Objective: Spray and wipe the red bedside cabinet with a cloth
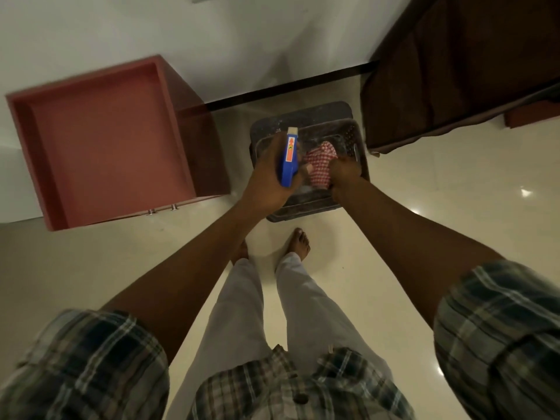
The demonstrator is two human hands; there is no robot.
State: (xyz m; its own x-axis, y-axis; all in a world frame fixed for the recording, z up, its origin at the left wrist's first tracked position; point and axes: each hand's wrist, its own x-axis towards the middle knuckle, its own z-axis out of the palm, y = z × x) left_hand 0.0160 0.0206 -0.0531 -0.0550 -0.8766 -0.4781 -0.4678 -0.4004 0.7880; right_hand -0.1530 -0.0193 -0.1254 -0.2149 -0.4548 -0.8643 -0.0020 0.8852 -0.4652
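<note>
While left hand [268,181] grips blue plastic spray bottle [289,160], right hand [345,177] clutches red-checked cloth [318,165] in dark plastic basket [306,112]. Risk: cloth snags rim, dragging basket.

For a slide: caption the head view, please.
The left hand holds blue spray bottle, right hand grips checked cloth over grey basket beside red cabinet.

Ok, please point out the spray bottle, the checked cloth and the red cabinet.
spray bottle [287,171]: head view, its blue trigger head.
checked cloth [319,165]: head view, the red-and-white fabric.
red cabinet [112,140]: head view, its recessed top.
</note>
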